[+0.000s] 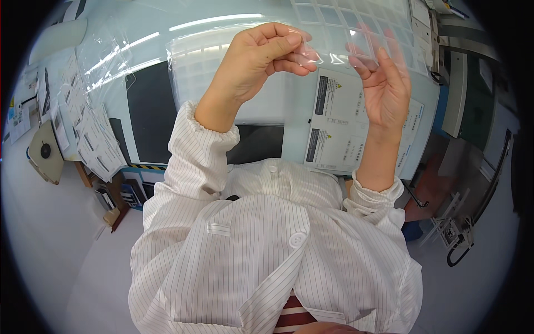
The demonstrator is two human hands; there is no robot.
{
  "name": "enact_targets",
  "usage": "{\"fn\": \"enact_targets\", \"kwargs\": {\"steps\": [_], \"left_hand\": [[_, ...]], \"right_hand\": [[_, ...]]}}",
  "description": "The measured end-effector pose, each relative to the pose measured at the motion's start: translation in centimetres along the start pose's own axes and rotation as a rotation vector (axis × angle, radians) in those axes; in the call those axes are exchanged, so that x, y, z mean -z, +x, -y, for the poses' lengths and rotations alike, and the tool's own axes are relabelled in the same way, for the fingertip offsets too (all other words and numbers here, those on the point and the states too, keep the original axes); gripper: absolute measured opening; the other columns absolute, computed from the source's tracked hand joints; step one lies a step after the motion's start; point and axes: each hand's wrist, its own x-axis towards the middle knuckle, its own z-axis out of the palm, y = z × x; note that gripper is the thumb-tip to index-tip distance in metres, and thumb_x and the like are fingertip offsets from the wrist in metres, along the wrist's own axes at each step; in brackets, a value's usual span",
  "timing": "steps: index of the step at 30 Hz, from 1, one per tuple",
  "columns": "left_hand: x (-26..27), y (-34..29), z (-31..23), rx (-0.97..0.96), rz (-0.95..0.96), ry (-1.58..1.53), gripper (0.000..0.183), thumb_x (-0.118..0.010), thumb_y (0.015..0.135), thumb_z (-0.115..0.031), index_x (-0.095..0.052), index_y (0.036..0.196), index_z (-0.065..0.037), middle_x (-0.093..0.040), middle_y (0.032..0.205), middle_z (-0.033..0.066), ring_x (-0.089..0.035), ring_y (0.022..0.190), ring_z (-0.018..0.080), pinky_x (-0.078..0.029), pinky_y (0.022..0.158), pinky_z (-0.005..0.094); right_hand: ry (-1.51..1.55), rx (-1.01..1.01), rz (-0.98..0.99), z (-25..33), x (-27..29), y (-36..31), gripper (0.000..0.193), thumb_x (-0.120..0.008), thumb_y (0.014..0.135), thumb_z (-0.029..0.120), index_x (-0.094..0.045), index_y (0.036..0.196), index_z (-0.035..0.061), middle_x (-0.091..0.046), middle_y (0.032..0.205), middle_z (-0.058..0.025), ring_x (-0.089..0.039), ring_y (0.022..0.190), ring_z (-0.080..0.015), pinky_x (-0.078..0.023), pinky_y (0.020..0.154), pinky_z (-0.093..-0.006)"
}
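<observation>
Protruding from the left hand (260,55) is clear plastic (309,53).

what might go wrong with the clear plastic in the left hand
Bare fingertips of the left hand pinch the clear plastic film, so they may leave smudges or creases.
Its glossy, see-through surface could make an edge easy to misjudge over the pale tabletop.
The right hand is raised close to the compartment tray, so it might bump it.
</observation>
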Motion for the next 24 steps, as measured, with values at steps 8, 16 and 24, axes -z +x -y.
{"fn": "enact_targets", "kwargs": {"steps": [8,16,24], "left_hand": [[0.7,1.7,0.7,0.051,0.079,-0.578,0.064,-0.059,0.091,-0.038,-0.040,0.132,0.007,-0.054,0.123,0.0294,-0.060,0.108,0.0401,-0.049,0.096,0.0495],[2.6,-0.2,1.8,-0.006,-0.073,-0.543,0.059,-0.060,0.090,-0.020,-0.034,0.139,0.003,-0.052,0.129,0.0255,-0.059,0.109,0.0390,-0.051,0.093,0.0447],[8.6,-13.0,3.6,-0.202,-0.464,-0.267,0.050,-0.061,0.090,-0.008,-0.041,0.137,-0.004,-0.057,0.121,0.0204,-0.064,0.101,0.0323,-0.055,0.087,0.0387]], "right_hand": [[-0.086,-0.055,0.169,3.2,0.2,-1.9,0.066,-0.050,0.092,0.004,-0.014,0.144,-0.0099,-0.040,0.134,-0.0374,-0.068,0.093,-0.0268,-0.056,0.081,-0.0298],[-0.422,-0.261,0.353,7.2,3.2,-6.2,0.081,-0.060,0.087,0.011,-0.007,0.145,-0.0119,-0.063,0.108,-0.0304,-0.067,0.065,-0.0216,-0.055,0.058,-0.0281],[-0.526,-0.493,0.491,0.1,-0.6,-2.6,0.079,-0.061,0.086,0.011,-0.014,0.148,-0.0010,-0.068,0.096,-0.0196,-0.063,0.058,-0.0155,-0.053,0.052,-0.0262]]}}
